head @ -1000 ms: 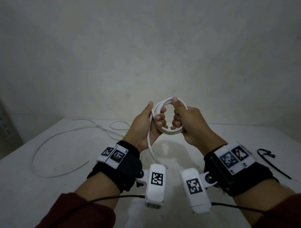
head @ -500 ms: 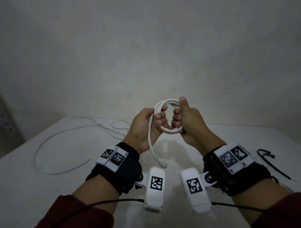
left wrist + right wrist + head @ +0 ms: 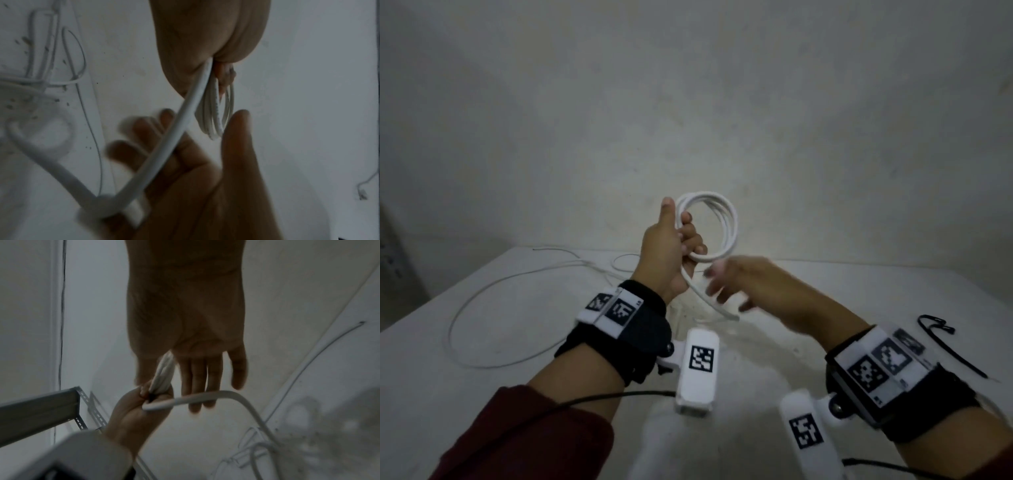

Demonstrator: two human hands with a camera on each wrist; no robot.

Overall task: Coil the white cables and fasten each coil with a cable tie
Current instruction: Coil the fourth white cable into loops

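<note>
My left hand (image 3: 681, 240) is raised above the table and grips a small coil of white cable (image 3: 724, 222) at its left side. The coil's loose tail (image 3: 709, 298) hangs down from that fist. My right hand (image 3: 717, 284) is just below the coil, blurred, with straight spread fingers that hold nothing. In the right wrist view the right hand (image 3: 205, 369) shows an open palm beside the coil (image 3: 164, 374) and the tail (image 3: 226, 395). The left wrist view shows the coil (image 3: 216, 116) edge-on in the left hand (image 3: 205, 40). A black cable tie (image 3: 948, 346) lies on the table at the right.
A second white cable (image 3: 482, 308) lies in loose loops on the white table (image 3: 774, 359) at the left and back. A wall rises right behind the table. A grey perforated metal shelf (image 3: 41, 407) shows at the left of the right wrist view.
My right hand has let go of the coil, opened and dropped below it toward the tail. The left hand alone now holds the coil, raised a little higher.
</note>
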